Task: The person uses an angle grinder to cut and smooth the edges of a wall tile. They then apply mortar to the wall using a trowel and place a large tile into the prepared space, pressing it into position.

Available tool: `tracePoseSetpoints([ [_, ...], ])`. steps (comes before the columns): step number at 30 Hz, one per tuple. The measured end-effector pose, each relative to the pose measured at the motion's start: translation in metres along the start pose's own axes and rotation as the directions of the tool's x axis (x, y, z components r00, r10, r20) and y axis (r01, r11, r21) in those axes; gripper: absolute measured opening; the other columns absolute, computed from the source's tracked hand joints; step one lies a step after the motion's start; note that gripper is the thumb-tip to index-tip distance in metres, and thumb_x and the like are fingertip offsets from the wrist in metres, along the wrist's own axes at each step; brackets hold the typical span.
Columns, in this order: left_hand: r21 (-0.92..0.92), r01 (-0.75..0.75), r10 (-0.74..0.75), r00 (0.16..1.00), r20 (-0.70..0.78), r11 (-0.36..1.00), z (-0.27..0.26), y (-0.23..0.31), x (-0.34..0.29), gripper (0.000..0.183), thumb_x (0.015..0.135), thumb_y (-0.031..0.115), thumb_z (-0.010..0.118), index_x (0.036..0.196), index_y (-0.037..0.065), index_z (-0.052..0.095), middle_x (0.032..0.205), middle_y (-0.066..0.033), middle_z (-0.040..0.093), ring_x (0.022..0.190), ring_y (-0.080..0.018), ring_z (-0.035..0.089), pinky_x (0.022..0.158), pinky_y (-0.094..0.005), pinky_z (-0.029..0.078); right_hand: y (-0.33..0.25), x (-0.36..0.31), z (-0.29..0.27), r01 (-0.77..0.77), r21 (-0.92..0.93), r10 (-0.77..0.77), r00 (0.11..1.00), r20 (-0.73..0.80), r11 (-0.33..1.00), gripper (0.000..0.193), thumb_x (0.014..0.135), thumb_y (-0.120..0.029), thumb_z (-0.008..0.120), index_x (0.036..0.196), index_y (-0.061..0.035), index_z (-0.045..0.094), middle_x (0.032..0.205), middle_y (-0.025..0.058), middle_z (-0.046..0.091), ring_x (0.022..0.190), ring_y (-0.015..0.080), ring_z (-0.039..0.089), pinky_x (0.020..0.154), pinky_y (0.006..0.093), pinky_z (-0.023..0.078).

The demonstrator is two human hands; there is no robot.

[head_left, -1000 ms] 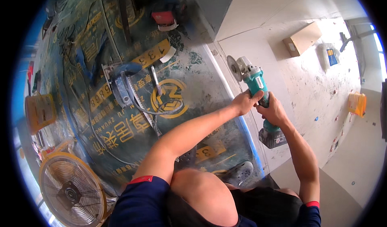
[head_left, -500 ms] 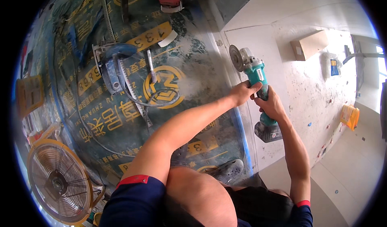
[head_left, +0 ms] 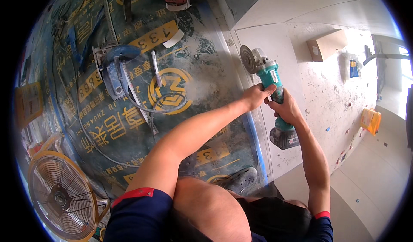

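Observation:
Both my hands grip a cordless angle grinder (head_left: 269, 73) with a teal body, a grey metal head and a dark battery at its lower end. My left hand (head_left: 259, 95) closes round the body just below the head. Lower down, my right hand (head_left: 287, 108) wraps round the handle above the battery. The grinder's round disc (head_left: 248, 59) points away from me, over the seam between the green floor sheet and the pale tile; I cannot tell whether it touches anything.
A blue circular saw (head_left: 115, 70) with a looped cable lies on the green printed floor sheet (head_left: 124, 151), beside a marker (head_left: 156, 67). A round fan (head_left: 62, 197) stands at lower left. On the pale floor are a cardboard box (head_left: 327, 45) and an orange packet (head_left: 370, 120).
The view has shifted slightly, so the floor items sit a little further left. Both hands keep their hold on the angle grinder, which looks nearly the same in pose.

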State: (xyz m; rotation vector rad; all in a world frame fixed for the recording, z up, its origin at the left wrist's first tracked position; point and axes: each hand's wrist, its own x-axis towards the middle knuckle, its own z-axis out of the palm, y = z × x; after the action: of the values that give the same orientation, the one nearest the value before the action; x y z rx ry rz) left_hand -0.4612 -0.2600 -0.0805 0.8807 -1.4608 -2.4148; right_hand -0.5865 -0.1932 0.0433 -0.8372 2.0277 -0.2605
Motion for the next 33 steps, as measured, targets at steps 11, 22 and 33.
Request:
tracePoseSetpoints([
  [11, 0.047, 0.054, -0.056, 0.998, 0.028, 0.997, -0.003, 0.012, -0.005, 0.067, 0.101, 0.065, 0.046, 0.106, 0.002, 0.068, 0.09, -0.0071, 0.069, 0.082, -0.0153, 0.062, 0.082, -0.0315, 0.048, 0.001, 0.002, -0.001, 0.006, -0.008, -0.006, 1.0, 0.0, 1.0, 0.044, 0.082, -0.032, 0.078, 0.097, 0.001, 0.053, 0.074, 0.0099, 0.066, 0.056, 0.017, 0.067, 0.052, 0.0317, 0.054],
  [22, 0.007, 0.06, -0.06, 0.998, 0.015, 0.998, -0.005, -0.004, 0.008, 0.065, 0.101, 0.064, 0.048, 0.109, 0.002, 0.067, 0.096, -0.0072, 0.07, 0.083, -0.0151, 0.062, 0.083, -0.0308, 0.049, 0.004, 0.01, 0.001, 0.023, 0.009, -0.023, 1.0, 0.001, 1.0, 0.048, 0.082, -0.036, 0.079, 0.096, 0.0016, 0.053, 0.074, 0.0099, 0.066, 0.055, 0.0171, 0.066, 0.051, 0.0321, 0.053],
  [33, -0.077, 0.07, -0.073, 0.996, -0.042, 0.995, -0.005, 0.01, 0.006, 0.069, 0.099, 0.066, 0.048, 0.112, 0.001, 0.066, 0.099, -0.0079, 0.07, 0.091, -0.0162, 0.062, 0.09, -0.0321, 0.046, -0.005, 0.018, -0.001, 0.027, -0.011, -0.027, 1.0, 0.015, 1.0, 0.048, 0.084, -0.037, 0.077, 0.096, 0.0019, 0.052, 0.074, 0.01, 0.065, 0.055, 0.0166, 0.066, 0.051, 0.0329, 0.052],
])
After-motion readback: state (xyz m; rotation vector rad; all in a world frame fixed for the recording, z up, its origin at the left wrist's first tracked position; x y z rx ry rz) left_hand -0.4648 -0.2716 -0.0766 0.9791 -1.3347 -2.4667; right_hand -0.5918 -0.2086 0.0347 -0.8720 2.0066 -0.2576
